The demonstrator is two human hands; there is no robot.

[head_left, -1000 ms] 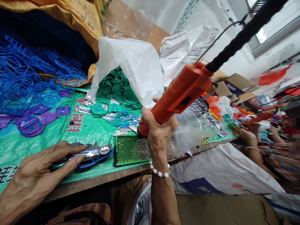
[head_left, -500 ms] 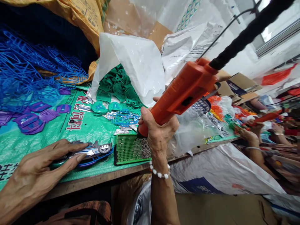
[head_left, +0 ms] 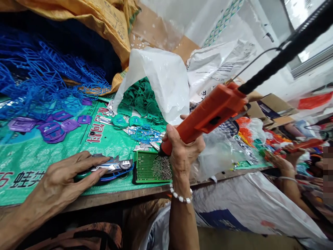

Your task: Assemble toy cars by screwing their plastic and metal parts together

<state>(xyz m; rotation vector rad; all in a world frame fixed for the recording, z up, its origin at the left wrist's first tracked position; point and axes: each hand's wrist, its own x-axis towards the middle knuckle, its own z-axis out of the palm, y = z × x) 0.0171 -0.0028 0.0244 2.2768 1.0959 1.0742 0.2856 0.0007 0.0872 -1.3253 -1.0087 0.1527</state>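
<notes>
My right hand (head_left: 184, 149) is wrapped round an orange electric screwdriver (head_left: 208, 113) whose black cable rises to the upper right. Its tip rests over a green screw tray (head_left: 149, 168) with a heap of small screws at its right side. My left hand (head_left: 66, 178) lies with fingers pressed on a toy assembly (head_left: 111, 167) of silver, green and blue parts, holding it flat on the green woven mat (head_left: 39, 156) near the table's front edge.
Blue plastic frames (head_left: 47, 80) pile up at the left, purple parts (head_left: 52, 128) lie in front of them. A white bag (head_left: 158, 80) spills green parts (head_left: 140, 99). Another person's hands (head_left: 283, 159) hold an orange tool at the right. Sacks hang below the table edge.
The view has shifted, so everything sits slightly lower and to the right. Both hands keep their holds; the screwdriver tip stays over the screw tray.
</notes>
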